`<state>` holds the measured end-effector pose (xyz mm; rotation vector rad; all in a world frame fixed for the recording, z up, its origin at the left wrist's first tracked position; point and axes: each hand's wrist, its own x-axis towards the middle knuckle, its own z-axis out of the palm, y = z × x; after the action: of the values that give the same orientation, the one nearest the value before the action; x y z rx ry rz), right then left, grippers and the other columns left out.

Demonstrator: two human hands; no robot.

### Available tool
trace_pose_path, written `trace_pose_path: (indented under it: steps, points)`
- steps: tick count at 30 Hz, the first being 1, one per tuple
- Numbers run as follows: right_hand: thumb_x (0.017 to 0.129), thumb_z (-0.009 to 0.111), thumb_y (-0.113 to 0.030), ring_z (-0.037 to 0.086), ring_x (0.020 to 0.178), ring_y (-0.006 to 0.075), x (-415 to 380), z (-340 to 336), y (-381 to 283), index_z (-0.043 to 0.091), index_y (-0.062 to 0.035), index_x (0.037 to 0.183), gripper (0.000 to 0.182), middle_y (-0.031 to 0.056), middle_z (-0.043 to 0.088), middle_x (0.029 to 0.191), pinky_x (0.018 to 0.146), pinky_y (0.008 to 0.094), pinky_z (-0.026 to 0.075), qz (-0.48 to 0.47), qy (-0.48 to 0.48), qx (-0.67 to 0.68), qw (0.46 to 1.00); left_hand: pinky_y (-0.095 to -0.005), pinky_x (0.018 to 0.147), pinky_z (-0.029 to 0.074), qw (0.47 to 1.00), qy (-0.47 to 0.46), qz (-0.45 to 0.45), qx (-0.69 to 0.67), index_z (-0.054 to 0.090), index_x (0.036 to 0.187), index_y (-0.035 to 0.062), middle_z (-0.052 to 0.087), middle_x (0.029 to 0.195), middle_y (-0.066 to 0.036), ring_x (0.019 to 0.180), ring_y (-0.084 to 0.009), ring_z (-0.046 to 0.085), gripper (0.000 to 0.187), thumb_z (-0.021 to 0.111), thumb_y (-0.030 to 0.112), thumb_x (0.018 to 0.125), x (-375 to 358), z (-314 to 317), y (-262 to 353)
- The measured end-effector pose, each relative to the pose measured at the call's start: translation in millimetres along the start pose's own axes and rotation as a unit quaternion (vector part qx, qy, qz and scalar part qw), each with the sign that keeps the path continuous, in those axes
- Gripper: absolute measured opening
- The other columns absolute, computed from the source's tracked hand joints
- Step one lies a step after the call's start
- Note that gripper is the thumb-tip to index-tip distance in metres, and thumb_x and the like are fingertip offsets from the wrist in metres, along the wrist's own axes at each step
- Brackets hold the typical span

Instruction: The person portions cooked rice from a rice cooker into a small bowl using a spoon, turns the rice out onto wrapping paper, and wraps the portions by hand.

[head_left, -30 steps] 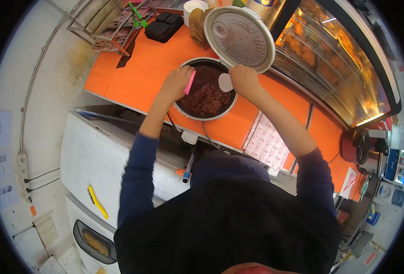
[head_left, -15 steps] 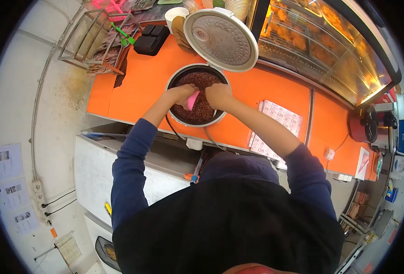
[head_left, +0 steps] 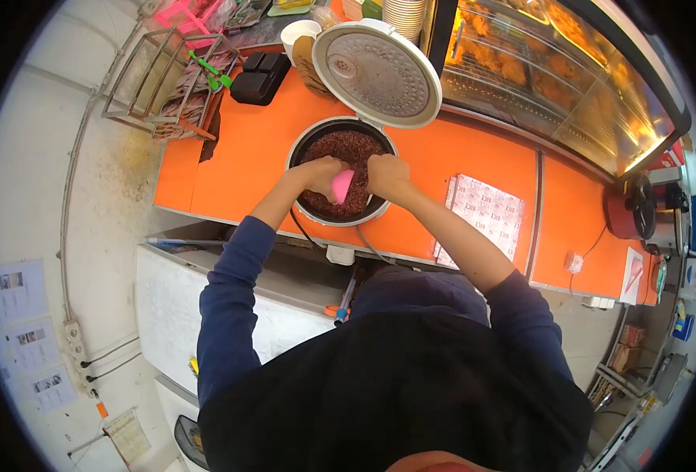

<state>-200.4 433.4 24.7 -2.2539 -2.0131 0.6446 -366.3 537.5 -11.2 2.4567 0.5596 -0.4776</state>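
A rice cooker pot [head_left: 308, 149] sits near the front edge of the orange counter [head_left: 245, 149], its lid [head_left: 375, 72] swung open and standing up behind it toward the back edge. The pot is filled with dark reddish-brown rice [head_left: 348, 149].

Left hand [head_left: 322, 173]: closed around a pink paddle [head_left: 341, 186], held over the front part of the pot, blade down at the rice. Right hand [head_left: 387, 175]: curled shut at the pot's front right rim; a white scoop may be in it, but the fingers hide whatever is gripped, so this cannot be told. The two hands are just beside each other, the paddle between them.

Step in hand, by judgement: rice is being worked or portioned out of the pot with the paddle. The next move would call for a clean lift of a loaded paddle clear of the rim, with the rice kept from dropping on the counter.

A patterned sheet [head_left: 485, 214] lies at the front edge to the right of the pot. Black containers [head_left: 260, 77] are set at the back left.
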Motion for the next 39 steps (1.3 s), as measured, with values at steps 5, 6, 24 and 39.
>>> trace_pose_path:
  steps: [5,6,24,39]
  points:
    - [0.075,0.062,-0.01,0.069,0.085,0.0332,-3.4,-0.9,-2.3,0.071,-0.0032,0.082,0.013,0.0191,0.069,0.086,0.071,0.0413,0.056,-0.01,0.019,0.014,1.0,-0.0409,0.092,0.048,1.0,-0.002,-0.003,0.019,0.056,0.12,-0.0014,0.063,0.111,-0.021,0.104,-0.0381,0.059,0.083,0.085,0.022,0.046,6.5,0.8,10.1]
    - [0.075,0.062,-0.011,0.069,0.085,0.0332,-5.1,-2.8,-2.7,0.071,-0.0032,0.082,0.013,0.0192,0.069,0.086,0.071,0.0415,0.056,-0.011,0.026,0.021,0.999,-0.0409,0.092,0.048,1.0,-0.005,-0.001,0.019,0.056,0.12,-0.0014,0.063,0.111,-0.021,0.104,-0.0381,0.059,0.083,0.085,0.022,0.046,7.8,3.1,9.2]
    - [0.071,0.064,-0.009,0.067,0.069,0.022,-47.5,8.0,-50.0,0.068,0.0022,0.082,0.017,0.0208,0.068,0.084,0.053,0.0317,0.05,-0.197,0.096,-0.119,0.968,-0.0447,0.076,0.05,0.916,0.338,-0.175,-0.126,0.044,0.105,-0.0023,0.064,0.09,-0.027,0.089,-0.0432,0.063,0.075,0.087,0.036,0.056,-18.8,24.9,33.4]
    - [0.086,0.063,-0.018,0.049,0.059,0.0114,-75.3,-0.4,18.2,0.064,0.0005,0.112,0.032,0.0,0.056,0.071,0.057,0.0265,0.041,-0.137,0.381,0.232,0.885,-0.0339,0.101,0.041,0.649,0.493,-0.039,-0.578,0.031,0.134,0.0022,0.047,0.126,-0.011,0.119,-0.0227,0.048,0.088,0.084,0.005,0.064,-28.0,62.8,52.7]
